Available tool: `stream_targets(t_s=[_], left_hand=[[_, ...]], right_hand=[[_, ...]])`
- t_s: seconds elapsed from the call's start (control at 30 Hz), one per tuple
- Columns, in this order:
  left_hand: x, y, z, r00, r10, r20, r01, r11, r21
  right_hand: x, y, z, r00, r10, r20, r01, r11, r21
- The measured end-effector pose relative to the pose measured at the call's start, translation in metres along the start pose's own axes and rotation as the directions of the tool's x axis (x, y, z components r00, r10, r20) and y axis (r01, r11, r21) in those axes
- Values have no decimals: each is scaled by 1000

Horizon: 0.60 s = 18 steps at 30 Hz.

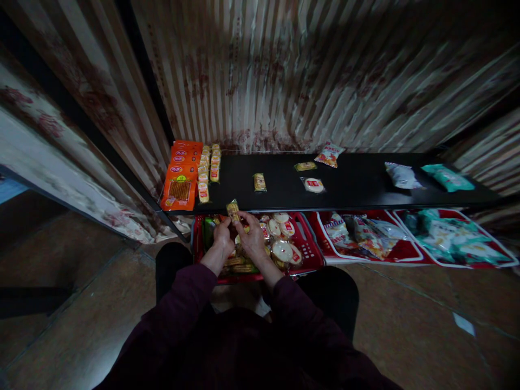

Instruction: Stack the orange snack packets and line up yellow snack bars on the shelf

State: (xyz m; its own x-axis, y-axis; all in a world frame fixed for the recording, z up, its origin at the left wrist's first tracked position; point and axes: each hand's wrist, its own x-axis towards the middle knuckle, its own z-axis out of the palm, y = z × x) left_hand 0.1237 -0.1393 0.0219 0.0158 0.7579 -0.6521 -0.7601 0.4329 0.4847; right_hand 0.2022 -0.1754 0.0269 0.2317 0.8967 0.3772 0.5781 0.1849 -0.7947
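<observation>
Both my hands are over a red basket [309, 238] heaped with wrapped snacks, just in front of the black shelf. My left hand [223, 238] and my right hand [251, 234] are closed together on a small wrapped snack bar [233, 208] in clear packaging, its far end sticking up past my fingertips. Round wrapped crackers [282, 250] lie in the basket to the right of my right hand. Part of the basket's contents is hidden under my hands. On the shelf, a similar wrapped snack [259, 182] lies by itself.
On the black shelf [353, 187], orange snack packets [181, 176] and rows of small wrapped snacks [214, 165] stand at the left. Farther right lie a round cracker [313, 185], a white bag [401, 176] and a teal bag [449, 177]. Two more baskets [420, 253] hold bagged snacks.
</observation>
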Motion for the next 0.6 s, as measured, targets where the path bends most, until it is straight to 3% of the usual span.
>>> stream_targets(t_s=[0.17, 0.37, 0.6], left_hand=[[8, 4, 4, 1000, -8, 11, 8, 1000, -13], [11, 12, 8, 998, 21, 59, -21, 1000, -3], [12, 16, 3, 974, 165, 156, -180, 980, 88]], right_hand=[[9, -3, 3, 1000, -13, 11, 14, 999, -38], [21, 0, 5, 993, -116, -9, 115, 987, -113], [29, 7, 9, 989, -140, 37, 144, 981, -128]])
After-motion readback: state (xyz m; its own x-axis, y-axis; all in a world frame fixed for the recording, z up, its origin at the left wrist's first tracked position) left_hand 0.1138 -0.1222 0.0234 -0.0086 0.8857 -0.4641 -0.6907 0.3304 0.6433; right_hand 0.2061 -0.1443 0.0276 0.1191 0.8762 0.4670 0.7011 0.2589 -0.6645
